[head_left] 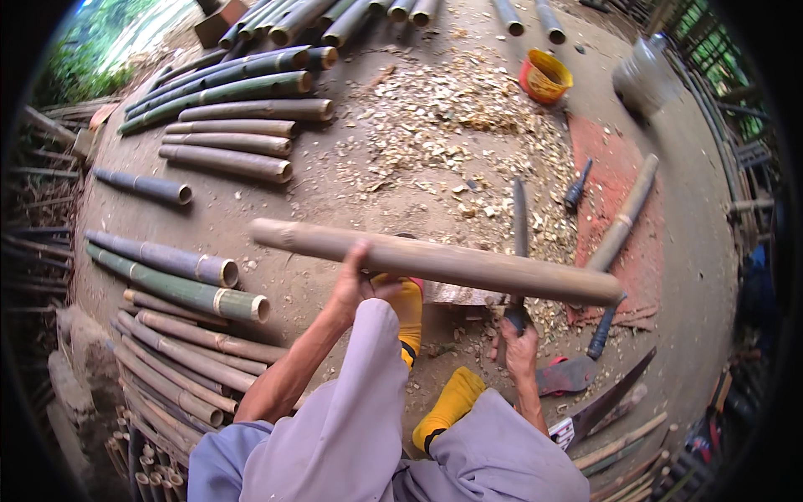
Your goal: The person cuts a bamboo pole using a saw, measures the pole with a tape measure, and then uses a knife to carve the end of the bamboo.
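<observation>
A brown bamboo pole (pixel 443 258) lies slantwise across my lap area, its left end higher in view than its right. My left hand (pixel 353 289) is closed around its underside, left of the middle. In my right hand (pixel 520 347) is the dark handle of a long, straight-bladed knife (pixel 520 217). Its blade points away from me, and the bamboo pole crosses in front of part of it. Whether blade and bamboo touch, I cannot tell. My feet, in yellow socks (pixel 452 406), are below the pole.
Pale wood chips (pixel 452 125) cover the ground ahead. Cut bamboo poles (pixel 226 163) lie in rows at left. On a red mat (pixel 631 280) rest another bamboo piece (pixel 623 217) and a dark-handled tool (pixel 577 186). A yellow-red bucket (pixel 545 77), sandal (pixel 567 376) and saw (pixel 611 397) are at right.
</observation>
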The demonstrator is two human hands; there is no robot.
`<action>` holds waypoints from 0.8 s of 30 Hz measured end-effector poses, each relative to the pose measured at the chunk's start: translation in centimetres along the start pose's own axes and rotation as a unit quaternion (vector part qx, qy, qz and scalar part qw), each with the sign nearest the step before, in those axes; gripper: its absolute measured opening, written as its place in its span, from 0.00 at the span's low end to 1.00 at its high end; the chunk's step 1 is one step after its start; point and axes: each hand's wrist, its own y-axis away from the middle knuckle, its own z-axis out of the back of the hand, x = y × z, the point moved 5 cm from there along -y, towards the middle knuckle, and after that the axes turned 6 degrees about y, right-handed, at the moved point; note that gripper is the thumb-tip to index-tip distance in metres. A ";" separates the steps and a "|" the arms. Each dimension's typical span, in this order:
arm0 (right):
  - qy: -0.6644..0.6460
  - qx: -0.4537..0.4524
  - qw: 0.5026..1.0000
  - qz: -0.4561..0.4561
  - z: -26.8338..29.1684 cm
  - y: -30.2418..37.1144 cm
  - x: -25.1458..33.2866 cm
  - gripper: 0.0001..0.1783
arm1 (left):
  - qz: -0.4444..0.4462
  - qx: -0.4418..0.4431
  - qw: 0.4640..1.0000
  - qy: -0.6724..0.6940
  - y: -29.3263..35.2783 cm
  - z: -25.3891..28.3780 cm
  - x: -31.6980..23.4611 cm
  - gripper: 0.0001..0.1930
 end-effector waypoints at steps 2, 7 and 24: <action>0.002 -0.024 0.999 0.023 1.3 0.1 0.6 0.16 | 0.042 0.136 0.905 -0.400 -0.4 0.5 1.0 0.22; 0.031 -0.013 0.994 0.105 0.3 2.1 5.8 0.16 | -0.575 0.195 0.398 -0.687 4.1 -8.7 -3.3 0.29; 0.227 -0.104 0.962 0.112 1.0 4.7 1.8 0.23 | -0.461 0.236 0.846 -0.130 8.5 -15.6 -10.1 0.25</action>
